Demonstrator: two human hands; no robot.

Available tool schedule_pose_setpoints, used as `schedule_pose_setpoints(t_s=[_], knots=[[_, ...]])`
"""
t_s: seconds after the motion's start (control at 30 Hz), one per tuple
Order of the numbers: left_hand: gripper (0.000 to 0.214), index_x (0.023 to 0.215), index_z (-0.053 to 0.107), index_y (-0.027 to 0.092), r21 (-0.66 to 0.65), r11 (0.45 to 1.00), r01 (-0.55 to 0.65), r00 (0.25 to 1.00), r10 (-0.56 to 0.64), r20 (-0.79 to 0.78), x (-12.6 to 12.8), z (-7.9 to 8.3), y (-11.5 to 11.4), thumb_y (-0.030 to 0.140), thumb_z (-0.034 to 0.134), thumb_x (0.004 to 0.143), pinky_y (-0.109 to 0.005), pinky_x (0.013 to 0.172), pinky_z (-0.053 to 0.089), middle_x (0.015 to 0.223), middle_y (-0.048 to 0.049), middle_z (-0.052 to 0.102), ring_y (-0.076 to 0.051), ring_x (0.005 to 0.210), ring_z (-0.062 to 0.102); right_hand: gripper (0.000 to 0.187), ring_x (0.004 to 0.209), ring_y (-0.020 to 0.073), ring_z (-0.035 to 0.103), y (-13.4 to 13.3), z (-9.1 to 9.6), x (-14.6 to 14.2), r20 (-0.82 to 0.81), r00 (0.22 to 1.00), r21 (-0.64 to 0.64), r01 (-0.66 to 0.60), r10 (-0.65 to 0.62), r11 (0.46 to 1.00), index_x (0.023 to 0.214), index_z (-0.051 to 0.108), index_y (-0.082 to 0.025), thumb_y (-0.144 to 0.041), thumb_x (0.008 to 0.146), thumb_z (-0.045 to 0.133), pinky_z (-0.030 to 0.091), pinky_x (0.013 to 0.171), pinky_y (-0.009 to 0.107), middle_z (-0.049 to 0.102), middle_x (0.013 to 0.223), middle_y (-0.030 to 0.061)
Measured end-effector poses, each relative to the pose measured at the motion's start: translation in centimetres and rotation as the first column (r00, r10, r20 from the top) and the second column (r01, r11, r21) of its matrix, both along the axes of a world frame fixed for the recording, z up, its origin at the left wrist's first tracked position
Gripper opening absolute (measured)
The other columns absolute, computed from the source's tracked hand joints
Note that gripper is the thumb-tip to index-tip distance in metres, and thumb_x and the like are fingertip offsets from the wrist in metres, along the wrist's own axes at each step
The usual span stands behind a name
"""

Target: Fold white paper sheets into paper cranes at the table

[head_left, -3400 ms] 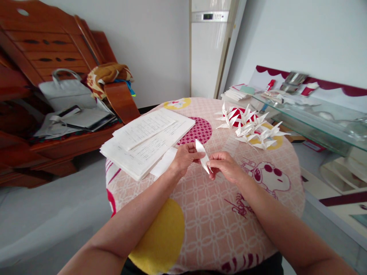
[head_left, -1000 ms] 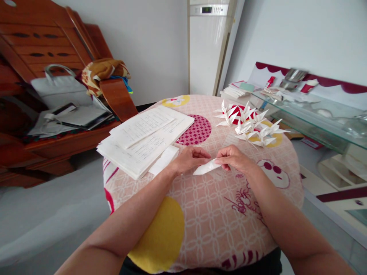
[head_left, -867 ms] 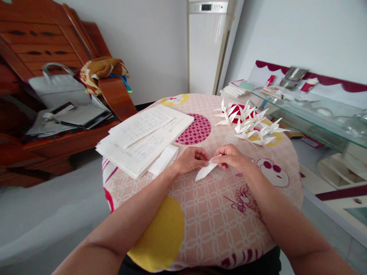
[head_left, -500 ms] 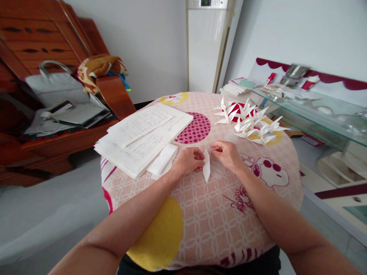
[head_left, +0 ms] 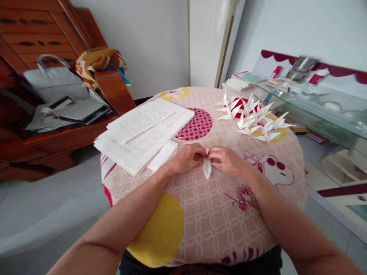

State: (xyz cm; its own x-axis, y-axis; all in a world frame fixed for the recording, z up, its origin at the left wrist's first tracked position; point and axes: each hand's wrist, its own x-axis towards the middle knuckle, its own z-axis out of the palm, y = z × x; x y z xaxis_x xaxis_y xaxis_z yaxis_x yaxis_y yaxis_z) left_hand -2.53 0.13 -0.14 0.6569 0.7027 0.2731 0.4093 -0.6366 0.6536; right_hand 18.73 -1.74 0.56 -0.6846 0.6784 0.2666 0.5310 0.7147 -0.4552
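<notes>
Between my two hands is a narrow piece of folded white paper (head_left: 207,170), its pointed end toward me. My left hand (head_left: 187,157) pinches its left side, and my right hand (head_left: 228,160) grips the right side, the fingertips of both nearly meeting. The upper part of the paper is mostly hidden by my fingers. Beyond my right hand lies a cluster of several folded white paper cranes (head_left: 245,121). Left of my left hand, small white paper sheets (head_left: 164,154) rest beside a large stack of written papers (head_left: 146,133).
The round table wears a patterned pink cloth (head_left: 200,217). A glass shelf (head_left: 321,114) with cups and clutter stands at the right. On the left, a wooden bench (head_left: 114,91) holds a grey bag (head_left: 57,82) and a brown patterned cloth (head_left: 99,63). A tall white cabinet (head_left: 209,42) stands behind.
My right hand has come left and down onto the folded paper, where before it was slightly apart. The view has tipped a little downward.
</notes>
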Motion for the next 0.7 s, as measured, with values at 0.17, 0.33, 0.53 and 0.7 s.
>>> schedule_pose_setpoints(t_s=[0.17,0.33,0.53,0.7], knots=[[0.022,0.093,0.071,0.016,0.038,0.999,0.02,0.997,-0.017,-0.072,-0.2,0.1,0.0,0.008,0.061,0.074,-0.027,0.078,0.05,0.095,-0.0043,0.072,-0.016,0.086,0.065,0.018,0.082,0.0172,0.064,-0.2,0.3,0.1,0.049,0.999,0.015,-0.012,0.011,1.0,0.089,0.073,-0.016,-0.003,0.083,0.062,0.048,0.076,0.028,0.068,0.088,0.0064],[0.016,0.091,0.07,0.015,0.067,0.992,0.109,0.99,-0.102,-0.095,-0.3,0.1,0.0,0.009,0.059,0.082,-0.025,0.075,0.048,0.093,-0.0049,0.07,-0.015,0.085,0.065,0.016,0.081,0.0183,0.062,-0.9,0.5,-0.1,0.197,0.98,0.064,-0.026,0.012,0.998,0.085,0.072,-0.014,-0.008,0.088,0.058,0.046,0.074,0.029,0.067,0.089,0.0082],[0.012,0.089,0.068,0.015,0.161,0.973,0.166,0.98,-0.146,-0.132,-0.4,0.2,-0.2,0.009,0.058,0.085,-0.025,0.073,0.048,0.093,-0.0069,0.069,-0.015,0.083,0.065,0.022,0.075,0.0171,0.057,-1.9,0.9,-0.8,0.359,0.932,0.145,-0.001,-0.052,0.989,0.084,0.07,-0.012,-0.01,0.092,0.05,0.043,0.067,0.028,0.063,0.087,0.0095],[0.011,0.087,0.066,0.014,0.228,0.946,0.23,0.962,-0.186,-0.203,-0.4,0.4,-0.3,0.012,0.055,0.087,-0.026,0.076,0.048,0.093,-0.0082,0.067,-0.016,0.084,0.065,0.021,0.081,0.0201,0.057,-1.9,-0.3,-0.6,0.308,0.951,0.247,-0.053,-0.027,0.968,0.082,0.068,-0.013,-0.007,0.09,0.05,0.046,0.072,0.031,0.063,0.087,0.0106]])
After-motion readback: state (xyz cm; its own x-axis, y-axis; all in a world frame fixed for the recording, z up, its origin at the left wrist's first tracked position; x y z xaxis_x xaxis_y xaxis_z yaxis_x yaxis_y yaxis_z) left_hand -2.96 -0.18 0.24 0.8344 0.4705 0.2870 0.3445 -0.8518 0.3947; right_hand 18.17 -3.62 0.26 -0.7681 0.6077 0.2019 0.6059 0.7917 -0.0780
